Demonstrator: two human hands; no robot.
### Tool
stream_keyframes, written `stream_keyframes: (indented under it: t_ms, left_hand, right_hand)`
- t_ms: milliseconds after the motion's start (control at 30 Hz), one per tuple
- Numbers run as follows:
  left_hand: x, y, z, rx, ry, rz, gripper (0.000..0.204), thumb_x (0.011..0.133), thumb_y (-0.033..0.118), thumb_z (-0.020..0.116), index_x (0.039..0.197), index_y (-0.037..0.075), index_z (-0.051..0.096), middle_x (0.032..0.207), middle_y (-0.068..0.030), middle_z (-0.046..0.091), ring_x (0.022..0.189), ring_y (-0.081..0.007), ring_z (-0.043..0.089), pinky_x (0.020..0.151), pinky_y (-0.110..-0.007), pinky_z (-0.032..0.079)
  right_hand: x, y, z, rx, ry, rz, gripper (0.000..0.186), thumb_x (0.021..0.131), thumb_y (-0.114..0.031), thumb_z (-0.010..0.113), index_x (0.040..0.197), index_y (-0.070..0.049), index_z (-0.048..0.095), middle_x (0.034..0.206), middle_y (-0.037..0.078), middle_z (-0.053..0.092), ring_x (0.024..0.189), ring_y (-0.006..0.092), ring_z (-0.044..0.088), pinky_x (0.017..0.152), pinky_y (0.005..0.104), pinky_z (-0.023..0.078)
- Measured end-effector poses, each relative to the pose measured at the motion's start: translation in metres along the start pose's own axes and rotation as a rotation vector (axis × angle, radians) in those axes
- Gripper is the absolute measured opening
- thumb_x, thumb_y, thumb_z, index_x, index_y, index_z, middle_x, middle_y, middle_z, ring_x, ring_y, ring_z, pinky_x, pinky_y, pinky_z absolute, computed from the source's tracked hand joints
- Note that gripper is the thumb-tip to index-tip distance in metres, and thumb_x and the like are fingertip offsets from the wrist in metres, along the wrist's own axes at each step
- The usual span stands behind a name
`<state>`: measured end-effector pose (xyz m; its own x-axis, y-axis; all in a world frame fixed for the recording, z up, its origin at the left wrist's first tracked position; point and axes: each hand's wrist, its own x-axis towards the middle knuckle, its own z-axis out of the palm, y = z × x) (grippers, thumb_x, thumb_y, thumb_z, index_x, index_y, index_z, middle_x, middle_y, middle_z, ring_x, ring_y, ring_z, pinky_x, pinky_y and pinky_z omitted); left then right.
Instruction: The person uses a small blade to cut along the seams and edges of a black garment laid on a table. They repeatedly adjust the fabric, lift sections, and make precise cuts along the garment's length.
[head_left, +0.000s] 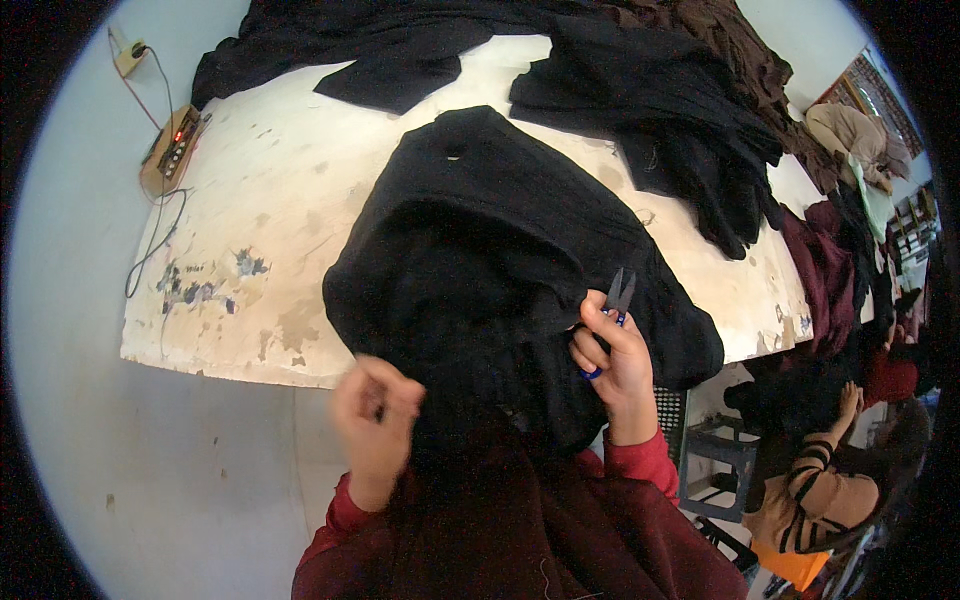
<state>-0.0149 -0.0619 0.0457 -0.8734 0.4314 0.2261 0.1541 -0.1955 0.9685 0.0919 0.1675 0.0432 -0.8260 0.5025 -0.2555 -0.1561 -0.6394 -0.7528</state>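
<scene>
Right grip (624,358) on blue-handled scissors (624,296), by black cloth (470,230)

- Left hand (378,415): blurred; whether the fingertips pinch anything, cannot be told.
- Scissors (622,292): handles partly hidden by the right hand (622,358).
- Black cloth (470,255): folds lost in shadow; lower border indistinct against the dark red garment (480,520), itself cut off by the lower edge.
- Far black cloth (390,30): cut off at top.
- Worktop (270,230): far side hidden under cloth.
- Control box (175,150): markings too small to read.
- Stool (722,460): partly hidden.
- Co-worker (825,490): head obscured by darkness near the rim.
- Shelf items (912,215): too small to identify.
</scene>
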Motion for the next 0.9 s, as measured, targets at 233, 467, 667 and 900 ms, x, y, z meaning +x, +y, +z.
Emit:
stream_keyframes:
  t_ms: [233,467,667,900]
  left_hand:
    - [0.048,0.010,-0.009,0.105,0.172,-0.161,0.026,0.094,0.024,0.063,0.097,-0.001,0.060,0.075,-0.0023,0.060,0.058,-0.0071,0.056,0.047,-0.018,0.039]
    - [0.062,-0.012,-0.011,-0.308,0.144,-0.205,0.018,0.095,0.019,0.061,0.101,0.002,0.062,0.080,-0.0034,0.064,0.064,-0.0100,0.060,0.058,-0.023,0.053]
    - [0.066,0.003,0.008,-0.878,0.190,-0.228,0.025,0.101,0.020,0.047,0.115,0.004,0.060,0.099,-0.0068,0.070,0.084,-0.0161,0.069,0.070,-0.027,0.061]
    - [0.064,-0.023,-0.007,-1.101,-0.080,-0.153,0.028,0.101,0.021,0.048,0.121,0.003,0.053,0.116,-0.0112,0.064,0.107,-0.0202,0.063,0.092,-0.035,0.055]
  right_hand:
    - [0.000,0.007,-0.006,-0.063,-0.058,-0.048,0.012,0.093,-0.015,0.063,0.099,-0.005,0.060,0.060,-0.002,0.052,0.039,0.0014,0.030,0.038,0.0202,0.025]
    - [-0.003,0.009,0.000,-0.160,0.030,-0.090,0.015,0.091,-0.016,0.065,0.099,-0.003,0.061,0.058,-0.002,0.052,0.038,0.0016,0.030,0.038,0.0203,0.025]
    - [-0.001,0.013,-0.011,-0.180,0.013,-0.147,0.016,0.092,-0.015,0.063,0.101,-0.002,0.061,0.061,0.001,0.056,0.038,0.0024,0.030,0.038,0.0206,0.025]
    - [-0.002,0.014,-0.002,-0.210,0.061,-0.195,0.016,0.095,-0.018,0.057,0.092,-0.003,0.061,0.058,-0.002,0.050,0.038,0.0025,0.028,0.038,0.0209,0.023]
